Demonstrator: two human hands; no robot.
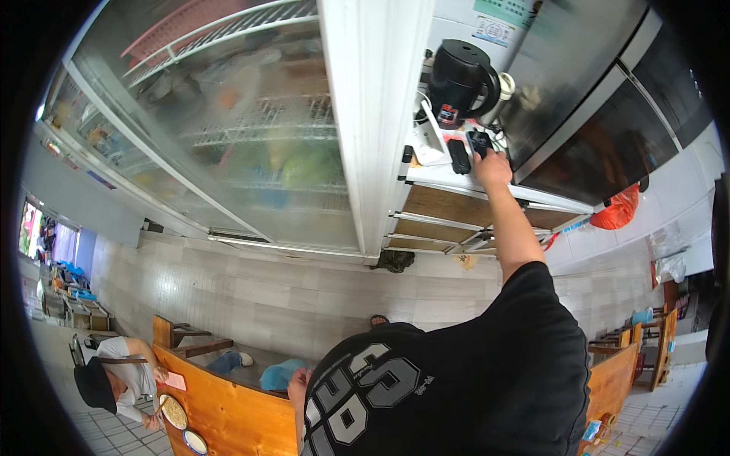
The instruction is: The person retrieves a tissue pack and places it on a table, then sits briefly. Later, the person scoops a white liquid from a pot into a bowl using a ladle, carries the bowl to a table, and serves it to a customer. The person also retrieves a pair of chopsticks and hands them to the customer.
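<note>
My right hand reaches to the white cabinet top and has its fingers at the lower end of a dark smartphone with a lit screen. Left of the phone lies a black oblong case. A black electric kettle stands behind them, with a white tray-like box at its lower left. Down beside my body, next to the wooden table, is my left hand; its fingers are partly hidden, and whether it holds something cannot be told.
A glass-fronted display fridge fills the upper left. Below the cabinet top are brown-panelled drawers or doors, with a red plastic bag to the right. A person sits at the wooden table with a plate of food.
</note>
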